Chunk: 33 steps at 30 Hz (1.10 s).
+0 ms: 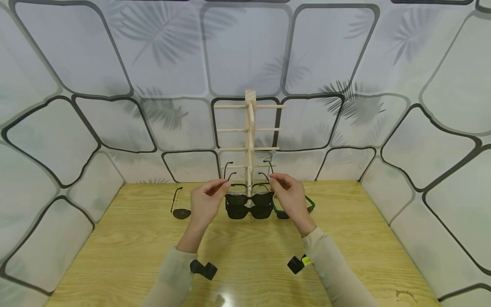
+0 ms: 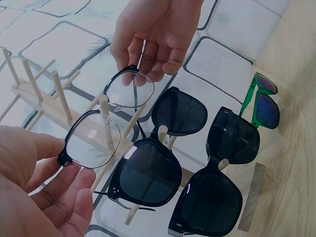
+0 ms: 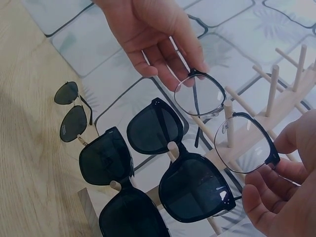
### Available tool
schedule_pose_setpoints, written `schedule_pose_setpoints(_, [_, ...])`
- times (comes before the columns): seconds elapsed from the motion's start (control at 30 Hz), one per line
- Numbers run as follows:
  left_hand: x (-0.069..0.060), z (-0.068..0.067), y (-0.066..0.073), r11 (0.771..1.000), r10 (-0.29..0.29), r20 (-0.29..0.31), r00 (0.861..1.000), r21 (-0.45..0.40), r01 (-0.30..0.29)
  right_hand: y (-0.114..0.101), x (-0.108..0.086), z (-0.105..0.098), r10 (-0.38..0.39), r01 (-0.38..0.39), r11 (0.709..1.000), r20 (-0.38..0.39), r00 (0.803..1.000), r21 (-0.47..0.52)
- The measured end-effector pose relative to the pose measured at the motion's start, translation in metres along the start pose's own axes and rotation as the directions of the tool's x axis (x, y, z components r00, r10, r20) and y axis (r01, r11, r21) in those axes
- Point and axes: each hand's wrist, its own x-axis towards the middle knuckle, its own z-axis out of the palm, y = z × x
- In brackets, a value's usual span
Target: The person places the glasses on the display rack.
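Both hands hold a pair of clear-lensed eyeglasses (image 2: 94,140) with a black browline and thin metal lower rims. My left hand (image 1: 207,202) pinches one end of the front, and my right hand (image 1: 289,198) pinches the other. The bridge is at a peg of the wooden glasses rack (image 1: 250,128); whether it bears on the peg I cannot tell. Below, black sunglasses (image 2: 150,170) sit on a peg, with a second black pair (image 3: 106,158) on the lowest peg. The temples of the clear pair point toward the back.
Green-framed sunglasses (image 2: 269,108) lie on the wooden table (image 1: 245,264) right of the rack. Thin-framed dark sunglasses (image 3: 74,123) lie to its left. Bare pegs (image 1: 268,128) stick out higher up the rack. A patterned backdrop (image 1: 245,51) encloses the back and sides.
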Motion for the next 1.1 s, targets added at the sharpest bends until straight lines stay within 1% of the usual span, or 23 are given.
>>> schedule_pose_setpoints(0.17, [0.0, -0.001, -0.001, 1.0, 0.0, 0.0, 1.0, -0.005, 0.0, 0.001, 0.0, 0.001, 0.009, -0.009, 1.0, 0.01, 1.0, 0.004])
schedule_pose_setpoints(0.5, [-0.001, -0.004, 0.001, 1.0, -0.009, 0.008, 1.0, -0.021, 0.009, -0.001, 0.0, -0.002, -0.002, 0.003, 1.0, 0.045, 0.999, -0.022])
schedule_pose_setpoints(0.6, [-0.001, -0.006, 0.0, 1.0, -0.002, 0.001, 1.0, -0.027, 0.002, -0.002, -0.001, -0.003, 0.002, 0.0, 0.999, 0.044, 0.999, -0.043])
schedule_pose_setpoints(0.8, [-0.003, -0.016, -0.002, 0.999, 0.036, -0.02, 0.999, -0.038, -0.037, -0.006, -0.006, -0.009, -0.02, 0.019, 0.992, -0.006, 1.0, -0.125])
schedule_pose_setpoints(0.9, [-0.005, -0.023, -0.004, 0.999, 0.031, -0.034, 0.999, -0.039, -0.032, -0.008, -0.01, -0.01, -0.044, 0.041, 0.99, -0.021, 0.999, -0.132])
schedule_pose_setpoints(1.0, [-0.007, -0.029, -0.006, 0.999, 0.024, -0.043, 0.999, -0.036, -0.026, -0.009, -0.016, -0.011, -0.054, 0.05, 0.992, -0.032, 0.998, -0.113])
schedule_pose_setpoints(1.1, [-0.01, -0.035, -0.008, 0.999, 0.023, -0.036, 0.999, -0.045, -0.024, -0.011, -0.024, -0.012, -0.056, 0.053, 0.994, -0.037, 0.998, -0.093])
